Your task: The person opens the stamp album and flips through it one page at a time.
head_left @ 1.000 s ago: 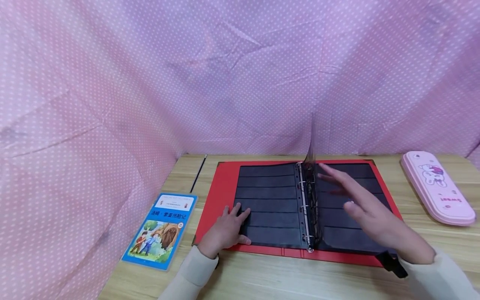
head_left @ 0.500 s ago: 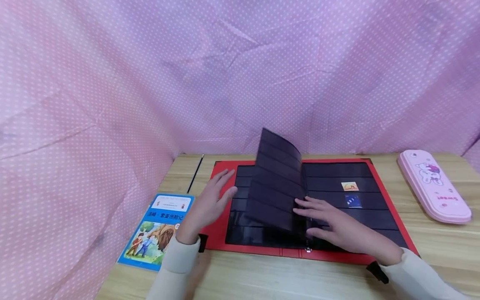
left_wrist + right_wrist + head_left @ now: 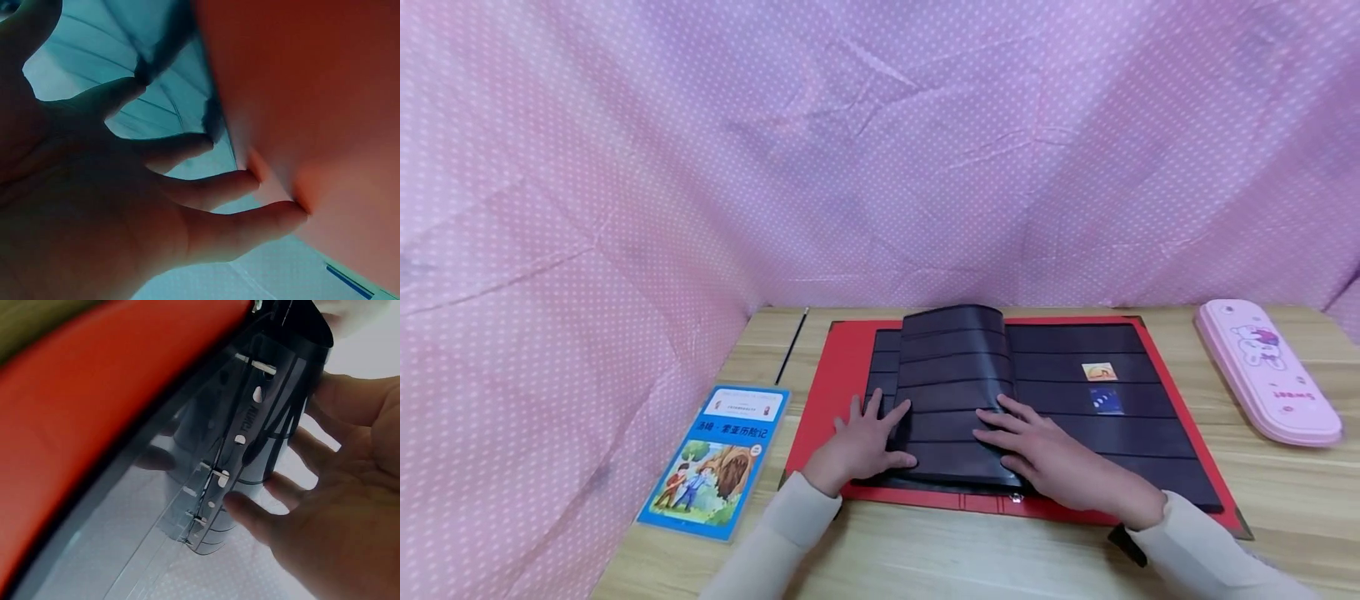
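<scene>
A red ring-binder stamp album point(image 3: 842, 358) lies spread on the table. One black pocket page point(image 3: 951, 375) bows up from the rings and lies over the left side. My left hand point(image 3: 859, 446), fingers spread, rests at the page's left edge; in the left wrist view its fingertips touch the red cover point(image 3: 300, 125). With fingers extended, my right hand point(image 3: 1060, 462) touches the curved page near the spine. The metal rings point(image 3: 256, 362) show beside it in the right wrist view. Two stamps, one cream point(image 3: 1100, 372) and one dark blue point(image 3: 1107, 402), sit in the right page's pockets.
Left of the album lies a blue picture-covered book point(image 3: 715, 462), with a dark pencil point(image 3: 792, 346) behind it. A pink pencil case point(image 3: 1270, 371) lies to the right. Pink dotted cloth point(image 3: 880, 167) hangs behind the wooden table point(image 3: 940, 554).
The raised page has turned from right to left and come down, uncovering the two stamps. My left hand lifted, then came down on the left side; my right hand moved left to the spine.
</scene>
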Available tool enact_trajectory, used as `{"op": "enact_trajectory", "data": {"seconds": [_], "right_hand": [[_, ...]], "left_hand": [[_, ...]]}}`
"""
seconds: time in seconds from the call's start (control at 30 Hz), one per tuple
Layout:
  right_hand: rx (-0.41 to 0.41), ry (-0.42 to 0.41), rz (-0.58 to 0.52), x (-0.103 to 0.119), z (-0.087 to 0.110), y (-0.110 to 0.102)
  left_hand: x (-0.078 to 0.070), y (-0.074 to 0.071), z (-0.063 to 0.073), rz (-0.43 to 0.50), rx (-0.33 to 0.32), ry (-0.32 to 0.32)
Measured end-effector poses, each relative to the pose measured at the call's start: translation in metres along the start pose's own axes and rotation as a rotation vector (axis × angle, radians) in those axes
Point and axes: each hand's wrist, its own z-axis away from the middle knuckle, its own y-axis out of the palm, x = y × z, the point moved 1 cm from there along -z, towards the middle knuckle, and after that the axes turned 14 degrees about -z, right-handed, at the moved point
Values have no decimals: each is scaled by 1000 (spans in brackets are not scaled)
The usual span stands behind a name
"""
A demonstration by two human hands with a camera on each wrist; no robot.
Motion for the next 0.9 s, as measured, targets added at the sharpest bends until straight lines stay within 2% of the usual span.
{"op": "enact_trajectory", "data": {"seconds": [0.13, 0.27, 0.37, 0.67, 0.9], "right_hand": [[8, 38, -79, -3, 3, -6], [44, 155, -153, -11, 11, -14], [76, 202, -173, -16, 14, -15], [62, 197, -197, -15, 10, -13], [32, 222, -85, -8, -1, -6]], "left_hand": [[-3, 6, -3, -41, 19, -18], [-5, 7, -4, -53, 24, -22], [-6, 7, -3, -56, 27, -22], [-2, 5, -2, -34, 28, -21], [5, 1, 0, 1, 22, -14]]}}
